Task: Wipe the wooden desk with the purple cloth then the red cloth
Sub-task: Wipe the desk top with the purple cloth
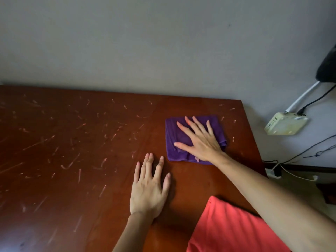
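Scuffed wooden desk (72, 160) against grey wall. Purple cloth (181, 140) folded near far right corner, pinned under right hand (198, 140), fingers spread flat, not gripping. Left hand (151, 188) flat on bare wood, empty. Unwiped surface lies leftward. Red cloth (227, 228) waiting at near edge.

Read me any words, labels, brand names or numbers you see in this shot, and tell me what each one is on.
No readable text anywhere in the view.
Power strip on the wall: small marks beside its ports, too small and blurred to read.
Purple cloth, red cloth, wooden desk: no print or labels visible.
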Motion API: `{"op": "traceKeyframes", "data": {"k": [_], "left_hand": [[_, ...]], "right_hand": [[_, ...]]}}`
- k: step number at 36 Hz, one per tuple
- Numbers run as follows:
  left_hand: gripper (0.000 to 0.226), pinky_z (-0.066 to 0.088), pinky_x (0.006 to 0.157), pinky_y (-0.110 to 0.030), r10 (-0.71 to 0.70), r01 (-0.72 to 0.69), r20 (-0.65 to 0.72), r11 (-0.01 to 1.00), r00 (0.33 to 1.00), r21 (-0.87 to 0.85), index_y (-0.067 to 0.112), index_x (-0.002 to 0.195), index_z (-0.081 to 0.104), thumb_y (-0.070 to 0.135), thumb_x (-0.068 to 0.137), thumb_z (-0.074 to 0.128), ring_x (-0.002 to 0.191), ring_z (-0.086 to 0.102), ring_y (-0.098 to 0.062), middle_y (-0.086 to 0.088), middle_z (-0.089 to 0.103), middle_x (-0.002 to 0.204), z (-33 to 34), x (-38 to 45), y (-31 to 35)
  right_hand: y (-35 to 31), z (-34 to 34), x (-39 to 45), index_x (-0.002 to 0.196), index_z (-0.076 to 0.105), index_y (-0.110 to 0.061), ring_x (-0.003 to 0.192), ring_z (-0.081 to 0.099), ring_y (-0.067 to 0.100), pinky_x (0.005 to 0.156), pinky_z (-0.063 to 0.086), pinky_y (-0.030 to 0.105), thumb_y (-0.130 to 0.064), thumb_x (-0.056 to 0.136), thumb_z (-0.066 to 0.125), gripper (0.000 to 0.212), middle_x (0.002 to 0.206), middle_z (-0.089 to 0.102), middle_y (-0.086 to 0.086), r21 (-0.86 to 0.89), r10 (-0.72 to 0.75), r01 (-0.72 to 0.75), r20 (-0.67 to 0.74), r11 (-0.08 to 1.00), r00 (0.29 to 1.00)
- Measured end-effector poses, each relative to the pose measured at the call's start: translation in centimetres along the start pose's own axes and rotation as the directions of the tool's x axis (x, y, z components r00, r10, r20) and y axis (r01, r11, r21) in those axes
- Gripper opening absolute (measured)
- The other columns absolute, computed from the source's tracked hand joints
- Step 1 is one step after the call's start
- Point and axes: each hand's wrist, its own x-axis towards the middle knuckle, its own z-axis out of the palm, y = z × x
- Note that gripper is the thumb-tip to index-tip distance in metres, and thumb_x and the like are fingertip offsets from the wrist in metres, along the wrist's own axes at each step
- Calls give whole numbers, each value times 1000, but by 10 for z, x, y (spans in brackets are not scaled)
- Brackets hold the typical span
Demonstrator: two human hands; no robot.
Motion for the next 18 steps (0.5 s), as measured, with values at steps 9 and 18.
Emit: {"op": "traceKeyframes", "data": {"k": [9, 18], "left_hand": [[58, 16, 123, -46, 37, -38, -24, 998, 999, -50, 27, 152, 35, 51, 101, 24, 152, 20, -17, -4, 31, 160, -2, -5, 1], [55, 16, 121, -39, 48, -56, -53, 987, 997, -153, 24, 148, 41, 49, 101, 25, 150, 22, -15, -2, 37, 155, 3, 29, 30]], "right_hand": [[3, -4, -117, 160, 15, -50, 160, -3, 23, 124, 2, 65, -96, 79, 14, 93, 173, 3, -8, -5, -26, 26, -6, 1000, 1000], [16, -1, -108, 158, 16, -55, 160, -3, 17, 125, 3, 63, -88, 84, 28, 82, 173, 5, -12, 0, 6, -6, -31, 1000, 1000]]}}
